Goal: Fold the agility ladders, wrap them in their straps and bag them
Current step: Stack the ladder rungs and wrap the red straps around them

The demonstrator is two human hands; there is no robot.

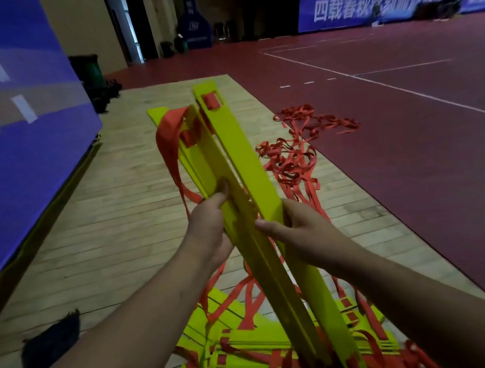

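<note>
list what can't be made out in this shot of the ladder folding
All in the head view:
Fingers of the left hand and right hand: mostly hidden behind the held rungs they grip.
Floor stack: cut off by the bottom edge, so its rung count is unclear.
Dark object at lower left: too dim and blurred to identify.
Far banner: lettering blurred, cut by the right edge.

wooden floor [108, 223], yellow rungs [249, 357], tangled red straps [292, 162]
</note>
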